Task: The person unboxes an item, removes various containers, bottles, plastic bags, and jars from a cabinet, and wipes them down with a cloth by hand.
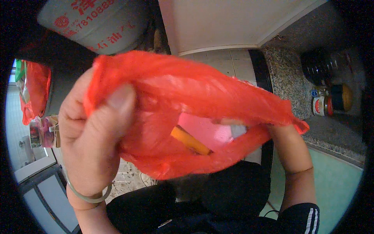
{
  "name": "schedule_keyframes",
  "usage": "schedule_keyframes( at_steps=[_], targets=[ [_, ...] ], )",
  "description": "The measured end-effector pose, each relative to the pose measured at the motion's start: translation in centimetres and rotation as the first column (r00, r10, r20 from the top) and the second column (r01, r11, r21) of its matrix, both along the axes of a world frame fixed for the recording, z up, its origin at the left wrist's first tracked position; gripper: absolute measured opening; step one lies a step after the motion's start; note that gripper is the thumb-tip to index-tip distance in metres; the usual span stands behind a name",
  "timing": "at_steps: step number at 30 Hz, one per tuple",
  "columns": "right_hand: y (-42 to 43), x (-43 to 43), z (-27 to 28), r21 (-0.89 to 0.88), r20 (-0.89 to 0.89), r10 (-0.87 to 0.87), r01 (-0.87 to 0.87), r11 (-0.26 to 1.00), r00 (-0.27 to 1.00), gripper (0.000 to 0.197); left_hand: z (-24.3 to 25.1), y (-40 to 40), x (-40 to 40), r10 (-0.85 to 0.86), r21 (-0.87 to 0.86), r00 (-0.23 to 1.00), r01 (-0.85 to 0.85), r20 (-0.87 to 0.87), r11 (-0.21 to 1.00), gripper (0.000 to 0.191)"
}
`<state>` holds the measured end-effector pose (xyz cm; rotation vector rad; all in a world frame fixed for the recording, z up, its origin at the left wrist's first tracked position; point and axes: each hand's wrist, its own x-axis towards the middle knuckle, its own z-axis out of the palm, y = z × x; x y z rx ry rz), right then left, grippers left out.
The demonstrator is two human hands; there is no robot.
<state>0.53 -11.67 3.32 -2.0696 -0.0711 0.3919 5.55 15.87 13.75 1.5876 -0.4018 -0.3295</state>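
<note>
A red plastic bag (pixel 181 90) is held up in front of me with its mouth spread. The thumb and fingers of my left hand (pixel 96 117) pinch its rim on the left; a bangle is around that wrist. My right forearm (pixel 292 155) reaches to the bag's right end, where the bag hides most of the hand, so its grip is unclear. Through the mouth show a flat pink item (pixel 198 127), an orange-yellow piece (pixel 190 140) with dark edges, and a small grey-white piece (pixel 238 131). What these are is too blurred to tell.
A grey gas cylinder (pixel 117 26) with red writing stands at top left. Beyond the bag is a white panel (pixel 216 23). On the right, a speckled stone ledge (pixel 286 76) runs near a red-lidded jar (pixel 320 106). Another red bag (pixel 36 87) hangs far left.
</note>
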Motion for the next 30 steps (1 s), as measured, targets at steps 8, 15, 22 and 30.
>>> schedule_keyframes(
  at_steps=[8,15,22,30],
  targets=[
    [-1.0,-4.8,2.8,0.000,-0.042,-0.050,0.050,0.999,0.998,0.044,-1.1,1.9,-1.1,-0.033,-0.077,0.997,0.028,-0.064,0.997,0.028],
    [-3.7,-3.6,2.4,0.129,0.017,-0.355,0.350,0.928,0.935,0.045,-1.8,1.6,-2.2,-0.107,-0.096,0.991,0.100,-0.077,0.990,0.025],
    [-3.9,-3.5,1.2,0.153,0.000,-0.364,0.360,0.920,0.931,0.046,-2.1,1.2,-1.7,-0.088,-0.136,0.994,0.079,-0.065,0.988,0.021],
    [-4.4,-3.7,1.4,0.163,0.000,-0.393,0.388,0.907,0.920,0.047,-1.7,2.0,-2.3,-0.207,-0.126,0.978,0.208,0.019,0.970,0.018]
  ],
)
